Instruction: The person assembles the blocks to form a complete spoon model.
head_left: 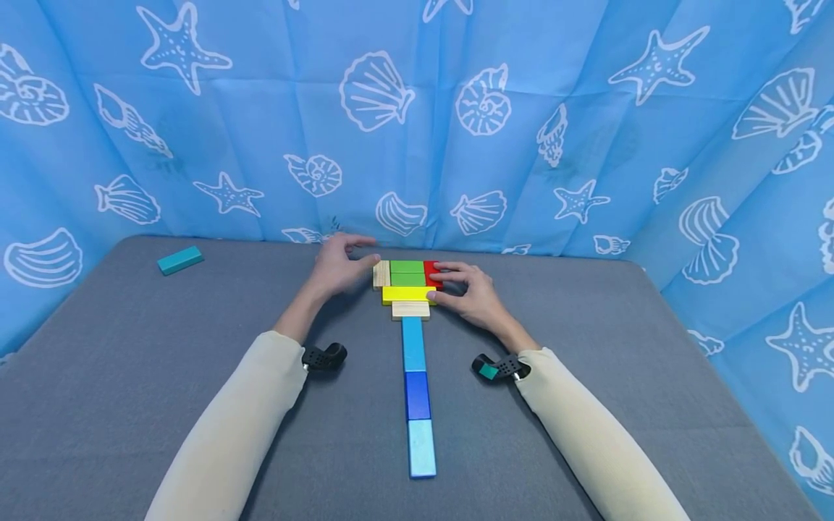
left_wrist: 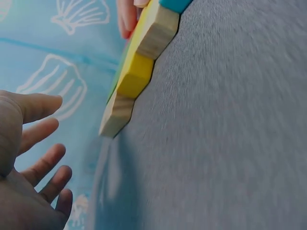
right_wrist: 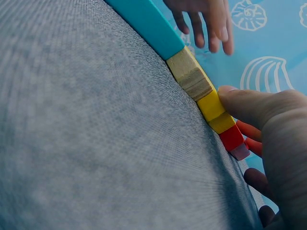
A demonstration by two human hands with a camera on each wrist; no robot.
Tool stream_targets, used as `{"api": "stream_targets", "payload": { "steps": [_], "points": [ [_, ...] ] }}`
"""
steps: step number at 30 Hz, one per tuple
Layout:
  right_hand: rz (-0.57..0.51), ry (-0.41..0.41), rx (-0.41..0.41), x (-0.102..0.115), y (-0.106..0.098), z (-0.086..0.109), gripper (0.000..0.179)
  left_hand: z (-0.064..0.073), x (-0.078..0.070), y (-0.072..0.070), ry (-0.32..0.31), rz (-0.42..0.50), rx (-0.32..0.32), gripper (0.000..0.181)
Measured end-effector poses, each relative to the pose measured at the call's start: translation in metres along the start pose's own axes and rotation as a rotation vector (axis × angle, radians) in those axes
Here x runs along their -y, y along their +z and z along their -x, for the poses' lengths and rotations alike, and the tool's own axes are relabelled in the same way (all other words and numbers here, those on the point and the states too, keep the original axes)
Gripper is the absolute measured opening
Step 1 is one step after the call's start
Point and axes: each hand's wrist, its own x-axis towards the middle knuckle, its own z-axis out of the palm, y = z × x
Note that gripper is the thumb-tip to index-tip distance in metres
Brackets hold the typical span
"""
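Flat wooden blocks form a row of colours on the grey table. At the far end, two green blocks (head_left: pixel 407 267) lie between a plain wood block (head_left: pixel 381 276) and a red block (head_left: pixel 433 269). Below them come a yellow block (head_left: pixel 405 294) and another plain wood block (head_left: pixel 410 310). My right hand (head_left: pixel 477 295) touches the red block with its fingertips, while its thumb rests on the yellow block's right end. To the left, my left hand (head_left: pixel 339 264) holds nothing; its fingers are spread beside the plain wood block, apart from it in the left wrist view.
A light blue (head_left: pixel 413 344), a dark blue (head_left: pixel 418 395) and a pale blue block (head_left: pixel 421 449) run end to end toward me. One teal block (head_left: pixel 180 260) lies alone at the far left. A blue shell-patterned curtain (head_left: pixel 430 145) hangs behind the table (head_left: pixel 560 449).
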Motion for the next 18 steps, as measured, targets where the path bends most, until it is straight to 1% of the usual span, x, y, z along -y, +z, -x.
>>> {"api": "stream_targets", "payload": {
  "steps": [6, 9, 13, 18],
  "points": [
    [0.002, 0.007, -0.001, 0.001, 0.0, 0.0, 0.044, 0.01, 0.008, -0.013, 0.034, -0.045, -0.046, 0.041],
    [0.003, 0.011, -0.002, 0.001, 0.0, -0.001, 0.044, 0.014, 0.013, -0.019, 0.041, -0.056, -0.063, 0.041],
    [0.002, 0.014, -0.002, 0.001, 0.0, -0.001, 0.044, 0.017, 0.021, -0.024, 0.043, -0.036, -0.074, 0.041],
    [-0.001, 0.008, 0.001, 0.0, 0.0, -0.001, 0.044, 0.02, 0.027, -0.029, 0.026, -0.012, -0.083, 0.042]
  ]
}}
